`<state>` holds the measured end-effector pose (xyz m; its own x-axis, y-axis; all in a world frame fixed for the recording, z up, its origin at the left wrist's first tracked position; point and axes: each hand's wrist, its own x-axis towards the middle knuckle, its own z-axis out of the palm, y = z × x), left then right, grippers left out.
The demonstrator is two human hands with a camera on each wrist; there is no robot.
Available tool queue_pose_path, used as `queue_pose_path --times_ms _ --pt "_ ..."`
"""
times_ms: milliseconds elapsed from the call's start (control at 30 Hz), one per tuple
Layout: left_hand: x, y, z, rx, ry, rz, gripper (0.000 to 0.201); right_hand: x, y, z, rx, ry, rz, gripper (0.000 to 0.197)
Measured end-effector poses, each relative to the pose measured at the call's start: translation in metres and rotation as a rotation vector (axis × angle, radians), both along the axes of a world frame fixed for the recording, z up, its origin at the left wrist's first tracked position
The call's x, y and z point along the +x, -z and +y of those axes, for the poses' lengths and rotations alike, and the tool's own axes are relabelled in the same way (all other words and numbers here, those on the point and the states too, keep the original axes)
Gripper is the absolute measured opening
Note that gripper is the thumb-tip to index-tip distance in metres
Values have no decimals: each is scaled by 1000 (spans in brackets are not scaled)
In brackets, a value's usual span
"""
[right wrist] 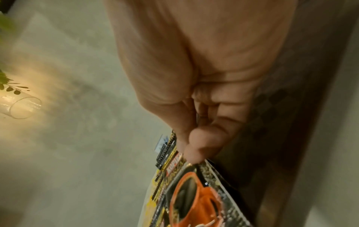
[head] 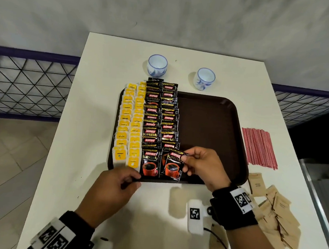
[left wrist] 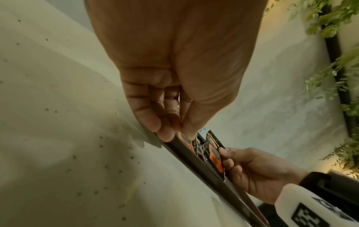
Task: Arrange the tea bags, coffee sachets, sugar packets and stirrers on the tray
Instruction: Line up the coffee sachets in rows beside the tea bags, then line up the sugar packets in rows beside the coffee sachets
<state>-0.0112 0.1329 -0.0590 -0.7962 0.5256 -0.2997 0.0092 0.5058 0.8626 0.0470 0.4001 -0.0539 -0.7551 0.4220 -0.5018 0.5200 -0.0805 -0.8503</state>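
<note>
From my head camera, the brown tray (head: 215, 116) sits on the white table (head: 95, 104). Its left side is filled: two columns of yellow tea bags (head: 130, 126) run along the left edge, and just beside them two overlapping columns of black coffee sachets (head: 160, 120). My right hand (head: 201, 165) pinches one more coffee sachet (head: 173, 166) by its upper right corner, thumb and forefinger clamped on it, and holds it tilted at the near end of the second sachet column. My left hand (head: 114, 189) is at the tray's near rim, fingers curled with the tips on the rim. To the right of the tray, on the table, lie a bundle of red stirrers (head: 259, 147) and, nearer me, a loose heap of brown sugar packets (head: 277, 217). Two blue-and-white cups (head: 157, 65) stand beyond the tray.

From my left wrist, my fingertips (left wrist: 165, 135) and thumb come together on the dark tray rim (left wrist: 194, 155). Further along, my right hand (left wrist: 258, 172) holds the sachet (left wrist: 213, 156) by its edge above the tray.

From my right wrist, the picture is blurred, but my thumb and forefinger (right wrist: 196, 150) are closed on the sachet's edge (right wrist: 196, 198), its orange cup print facing the camera. The tray floor (right wrist: 281, 138) lies to the right of it.
</note>
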Motion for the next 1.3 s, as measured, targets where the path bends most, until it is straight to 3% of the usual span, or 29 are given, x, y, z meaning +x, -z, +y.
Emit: queue_pose_path --times_ms 433,700,800,967,1133,1300 --pt "1 11 1 -129 73 110 16 -13 2 -2 119 -84 -42 6" --pt "2 11 0 -121 77 158 23 -17 2 -6 212 -63 -43 20" --pt "1 12 -4 -133 110 257 14 -8 -9 7 340 22 -51 15" --pt "-3 14 -10 -147 149 344 6 39 -36 71 794 167 -175 5" --pt "-4 15 -12 -150 174 424 10 61 -20 94 834 136 -305 23" --pt "-5 14 -11 -183 188 468 15 54 -9 93 877 178 -298 25"
